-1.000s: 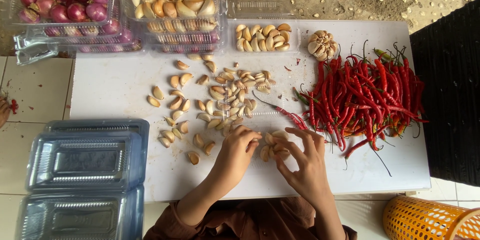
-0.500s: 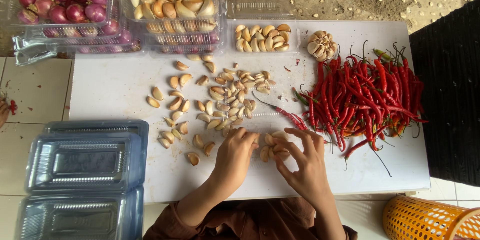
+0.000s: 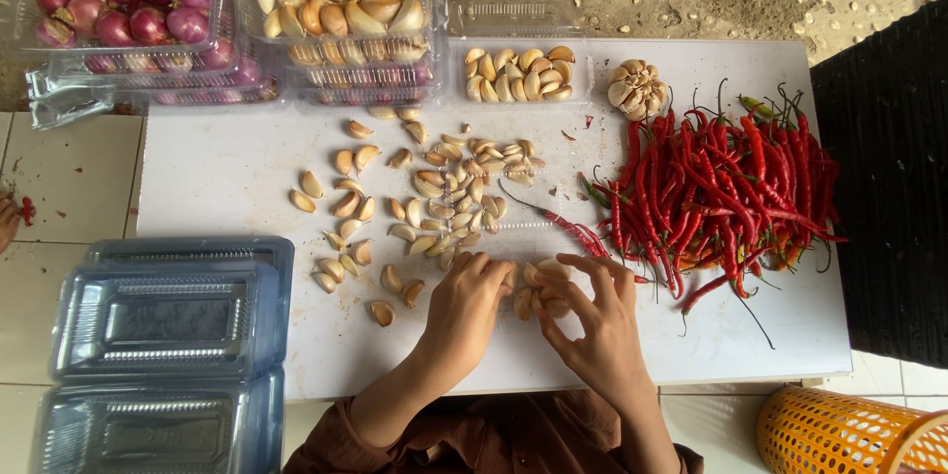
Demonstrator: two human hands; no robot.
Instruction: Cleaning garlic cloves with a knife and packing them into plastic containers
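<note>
- Near the front edge of the white counter point(image 3: 227, 168), seen from my head camera, both my hands meet over a broken garlic bulb point(image 3: 541, 288).
- My left hand point(image 3: 466, 304) has its fingers curled and pressed against the left side of the bulb.
- My right hand point(image 3: 595, 328) has its fingers spread over the cloves, pinching them from the right.
- Loose garlic cloves point(image 3: 434, 197) lie scattered just beyond my hands, toward the middle of the counter.
- Red chillies point(image 3: 726, 188) are heaped to the right, one whole garlic head point(image 3: 637, 87) just behind them.
- Along the far edge stand clear trays of shallots point(image 3: 118, 10), large garlic cloves point(image 3: 336, 0) and small garlic cloves point(image 3: 518, 74).
- Empty clear boxes point(image 3: 163, 321) overlap the counter's left end; an orange basket point(image 3: 849, 434) shows at lower right.
</note>
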